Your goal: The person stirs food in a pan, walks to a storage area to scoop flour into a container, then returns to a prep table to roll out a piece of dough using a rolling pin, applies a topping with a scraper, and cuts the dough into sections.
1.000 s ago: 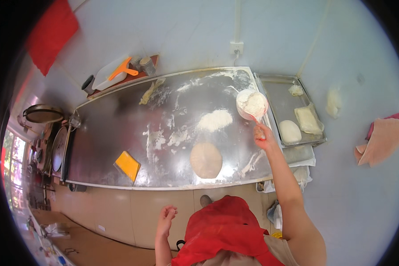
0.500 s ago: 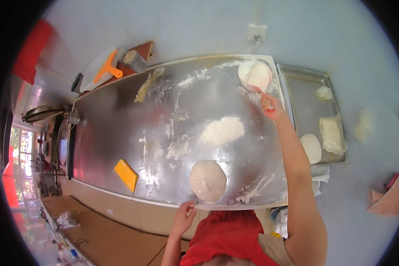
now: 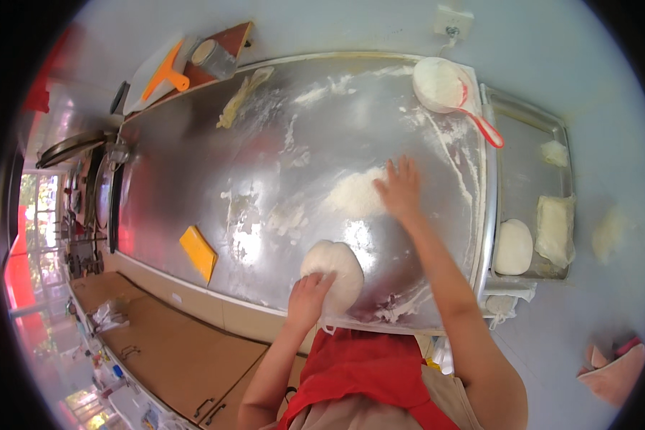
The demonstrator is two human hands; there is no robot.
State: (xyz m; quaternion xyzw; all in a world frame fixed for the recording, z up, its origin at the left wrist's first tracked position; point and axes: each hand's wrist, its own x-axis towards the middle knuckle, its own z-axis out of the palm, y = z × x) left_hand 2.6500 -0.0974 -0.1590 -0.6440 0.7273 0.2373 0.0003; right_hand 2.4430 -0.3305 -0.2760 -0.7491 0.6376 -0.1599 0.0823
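Observation:
A round, pale lump of dough (image 3: pixel 342 266) lies near the front edge of the steel worktop (image 3: pixel 186 172). What looks like clear film gathers at its near side. Bent fingers of my left hand (image 3: pixel 309 297) grip the dough's near left side. Farther off, my right hand (image 3: pixel 403 192) holds nothing, its fingers spread over the right end of a heap of white flour (image 3: pixel 355 193). At the far right corner stands a white scoop (image 3: pixel 437 84) of flour, its red handle (image 3: pixel 487 130) pointing toward the right edge.
A yellow scraper (image 3: pixel 198 254) lies left of the dough. A crumpled plastic bag (image 3: pixel 240 100) sits at the back. To the right, a metal tray (image 3: pixel 527 129) holds white dough (image 3: pixel 514 247) and a wrapped block (image 3: pixel 555 231). An orange-handled tool (image 3: pixel 166 75) and a jar (image 3: pixel 213 59) stand back left.
My right hand has let go of the scoop handle and come nearer, down to the flour heap. My left hand has moved from the table edge onto the dough. The view has shifted.

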